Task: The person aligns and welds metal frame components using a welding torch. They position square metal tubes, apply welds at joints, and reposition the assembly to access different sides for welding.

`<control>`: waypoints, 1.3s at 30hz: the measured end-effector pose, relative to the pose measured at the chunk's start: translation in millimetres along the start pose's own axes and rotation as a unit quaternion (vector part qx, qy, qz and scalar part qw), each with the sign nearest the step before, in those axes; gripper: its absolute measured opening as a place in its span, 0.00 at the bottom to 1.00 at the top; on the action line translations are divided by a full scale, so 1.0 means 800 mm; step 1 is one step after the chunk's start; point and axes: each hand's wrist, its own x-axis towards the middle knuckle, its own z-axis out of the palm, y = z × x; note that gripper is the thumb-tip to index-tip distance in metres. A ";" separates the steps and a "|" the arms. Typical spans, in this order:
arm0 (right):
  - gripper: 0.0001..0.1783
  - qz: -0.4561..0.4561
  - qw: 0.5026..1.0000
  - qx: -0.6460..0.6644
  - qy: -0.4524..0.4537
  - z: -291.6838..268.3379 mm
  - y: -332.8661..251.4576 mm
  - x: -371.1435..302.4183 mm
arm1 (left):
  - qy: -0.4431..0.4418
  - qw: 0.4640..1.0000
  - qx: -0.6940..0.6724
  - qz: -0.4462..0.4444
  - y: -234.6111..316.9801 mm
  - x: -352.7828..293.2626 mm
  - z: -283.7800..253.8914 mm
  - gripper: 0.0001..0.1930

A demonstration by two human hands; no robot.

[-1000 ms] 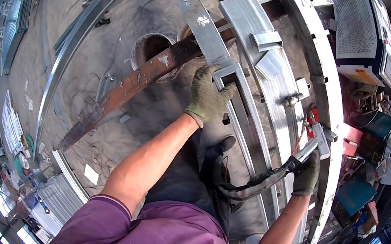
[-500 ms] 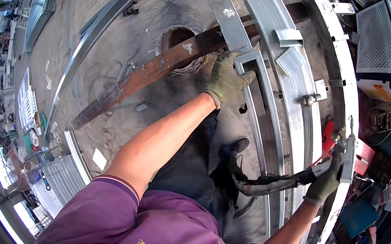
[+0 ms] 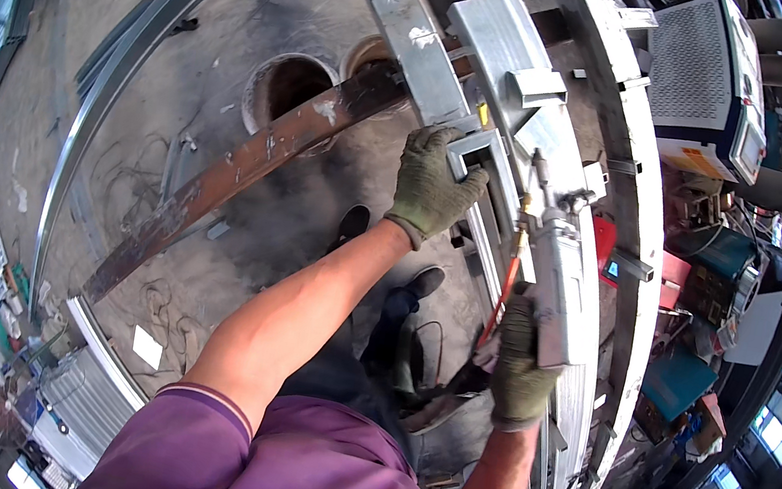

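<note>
My left hand (image 3: 434, 190), in a green work glove, is closed around the end of a square metal tube (image 3: 471, 147), with the thumb on its right side. The tube's hollow end shows, and a long galvanized steel profile (image 3: 420, 52) runs away beyond it. In my gloved right hand (image 3: 526, 371) is a grey welding gun (image 3: 557, 269), its narrow nozzle pointing away from me. The gun lies over the wide galvanized channel, a little right of the tube and apart from it. An orange hose (image 3: 507, 287) and a dark cable trail from the gun.
A rusty beam (image 3: 241, 166) lies crosswise under the profiles, beside a round bucket (image 3: 267, 89). A short bracket (image 3: 539, 87) sits on the wide channel. A long white steel beam (image 3: 636, 332) borders the right, with a perforated machine cabinet (image 3: 686, 61) and toolboxes (image 3: 679, 384) beyond.
My right hand has brought the welding gun leftward from the white beam to beside the tube. My left hand keeps its hold on the tube. The whole view has shifted.
</note>
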 end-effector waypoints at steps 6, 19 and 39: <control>0.10 -0.045 0.998 -0.038 0.006 0.042 -0.001 0.006 | 0.005 1.000 -0.013 -0.003 0.000 0.000 0.000 0.32; 0.12 -0.040 0.996 -0.078 -0.018 0.062 0.002 0.019 | 0.018 1.000 -0.018 -0.002 0.004 0.004 -0.002 0.29; 0.09 -0.043 0.989 -0.139 0.004 0.080 -0.034 0.015 | -0.001 0.999 -0.021 -0.027 0.005 0.000 -0.001 0.31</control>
